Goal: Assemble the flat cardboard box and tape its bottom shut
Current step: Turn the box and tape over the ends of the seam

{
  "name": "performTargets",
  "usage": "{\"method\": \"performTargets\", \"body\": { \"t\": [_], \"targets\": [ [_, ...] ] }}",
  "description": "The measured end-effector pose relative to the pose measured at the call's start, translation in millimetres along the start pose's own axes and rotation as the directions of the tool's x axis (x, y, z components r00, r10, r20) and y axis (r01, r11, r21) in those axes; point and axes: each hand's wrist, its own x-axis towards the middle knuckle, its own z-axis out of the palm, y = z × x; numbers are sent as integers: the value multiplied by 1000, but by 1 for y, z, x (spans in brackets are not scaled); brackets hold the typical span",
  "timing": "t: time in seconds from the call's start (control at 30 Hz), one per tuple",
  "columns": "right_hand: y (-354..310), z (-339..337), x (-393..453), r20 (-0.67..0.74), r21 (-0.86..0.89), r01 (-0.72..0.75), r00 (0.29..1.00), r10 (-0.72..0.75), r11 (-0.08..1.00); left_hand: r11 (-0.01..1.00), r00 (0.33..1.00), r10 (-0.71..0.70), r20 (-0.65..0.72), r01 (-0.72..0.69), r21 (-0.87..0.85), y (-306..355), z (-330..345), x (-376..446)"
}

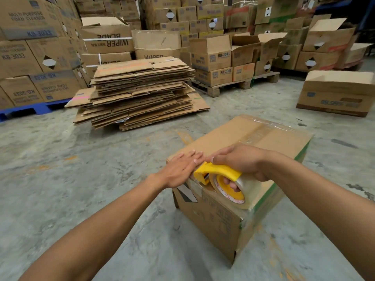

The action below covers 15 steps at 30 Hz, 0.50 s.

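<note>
Your right hand (241,161) curls round the yellow tape dispenser (217,172), fingers hooked through the core of its clear tape roll (239,189), at the near edge of the cardboard box (215,218). Your left hand (179,168) lies flat beside it, fingers straight, pressing the box's upper face. The box stands squared up on the concrete floor (81,169), glossy tape running along its centre seam, a green stripe down its right side. Flattened cartons (140,92) are stacked beyond it.

The right hand (241,163) hides part of the tape dispenser (221,179).
</note>
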Motion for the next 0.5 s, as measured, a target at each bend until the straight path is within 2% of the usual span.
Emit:
{"method": "performTargets", "body": {
  "t": [0.23,0.5],
  "targets": [
    [19,-4,-23,-3,36,-6,1000,6,999,991,998,6,62,-14,135,-10,2,3],
    [73,-33,-118,-50,80,-57,997,61,995,990,998,20,66,-29,139,2,0,0]
  ]
}}
